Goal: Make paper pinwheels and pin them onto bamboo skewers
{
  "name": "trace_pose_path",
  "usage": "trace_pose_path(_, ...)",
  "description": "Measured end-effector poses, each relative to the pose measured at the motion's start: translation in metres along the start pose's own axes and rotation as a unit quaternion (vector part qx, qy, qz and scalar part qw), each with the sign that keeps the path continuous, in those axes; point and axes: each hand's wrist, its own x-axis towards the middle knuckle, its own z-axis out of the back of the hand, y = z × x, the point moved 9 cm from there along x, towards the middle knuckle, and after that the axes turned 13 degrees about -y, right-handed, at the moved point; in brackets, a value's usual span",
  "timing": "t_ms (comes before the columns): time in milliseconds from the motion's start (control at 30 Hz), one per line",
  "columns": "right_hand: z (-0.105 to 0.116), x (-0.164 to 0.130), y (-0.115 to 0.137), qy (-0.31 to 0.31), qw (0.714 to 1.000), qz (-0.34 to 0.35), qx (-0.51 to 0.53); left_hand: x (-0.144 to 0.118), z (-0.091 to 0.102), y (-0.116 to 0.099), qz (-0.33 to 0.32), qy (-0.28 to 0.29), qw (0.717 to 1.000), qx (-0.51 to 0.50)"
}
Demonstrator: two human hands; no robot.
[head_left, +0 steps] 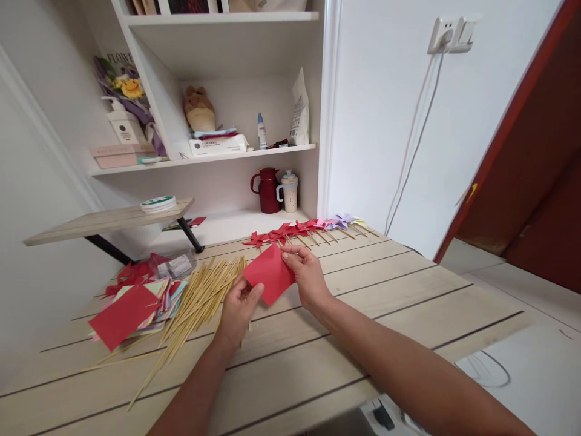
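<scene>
A red paper square (pixel 269 274) is held up just above the wooden table (pixel 372 303), pinched by both hands. My left hand (pixel 238 310) grips its lower left corner with the thumb on top. My right hand (pixel 306 272) pinches its upper right edge. To the left lies a heap of thin bamboo sticks (pixel 200 297), close beside my left hand. Further left sits a stack of coloured paper squares (pixel 136 306) with a red sheet on top. Behind my hands a row of finished paper pinwheels (pixel 302 230) on sticks lies along the table's far edge.
White shelves hold a red jug (pixel 267 189), a cup (pixel 289 192), a bottle, a bag and a plush toy. A small raised board (pixel 109 221) with a tape roll stands at the left. A wall socket (pixel 451 33) with hanging cables is at the right.
</scene>
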Motion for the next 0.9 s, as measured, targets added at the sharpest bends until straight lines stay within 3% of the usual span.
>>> trace_pose_path(167, -0.008, -0.007, -0.009, 0.064, 0.997, -0.023, -0.026, 0.002, 0.019, 0.002, 0.029, -0.086, 0.996, 0.001)
trace_pose_path(600, -0.014, -0.016, -0.029, 0.123, 0.985, -0.109, -0.055, 0.007, 0.037, 0.000, 0.010, -0.159, 0.987, 0.005)
trace_pose_path(900, -0.014, -0.013, -0.029, 0.118, 0.986, -0.096, -0.065, 0.007, 0.036, 0.000, 0.017, -0.136, 0.991, -0.015)
